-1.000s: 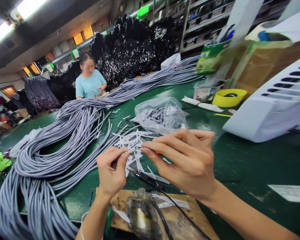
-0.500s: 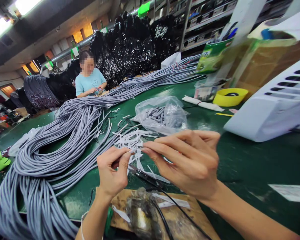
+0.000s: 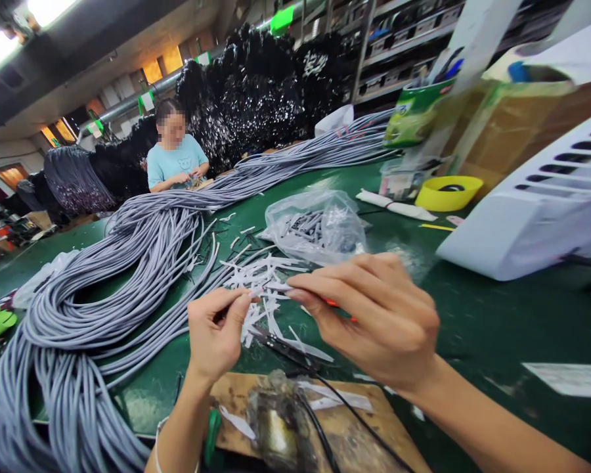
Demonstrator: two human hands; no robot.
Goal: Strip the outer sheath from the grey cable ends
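Observation:
Over the green table, both hands are pinched, with their fingertips a short gap apart. My left hand (image 3: 217,328) closes thumb and forefinger on a small thin end, pale with a hint of pink. My right hand (image 3: 374,318) pinches a short whitish-grey piece (image 3: 278,287) that points at the left fingertips. Whether the two ends touch is too small to tell. Something orange-red (image 3: 331,303) shows below the right fingers. Behind and beneath the hands lies a heap of white strips (image 3: 263,270). A dark tool with a cord (image 3: 285,346) lies below them.
Bundled grey cables (image 3: 93,295) sprawl over the left. A clear bag of small grey parts (image 3: 315,223) lies beyond the strips. In front are a wooden board (image 3: 374,437) and a film-covered spool (image 3: 278,430). At right stand a white vented housing (image 3: 512,230) and yellow ring (image 3: 448,192). A co-worker (image 3: 177,157) sits opposite.
My fingertips have drawn slightly apart, the left going left and the right going right. More of the whitish-grey piece shows between them, and more orange-red shows under my right hand.

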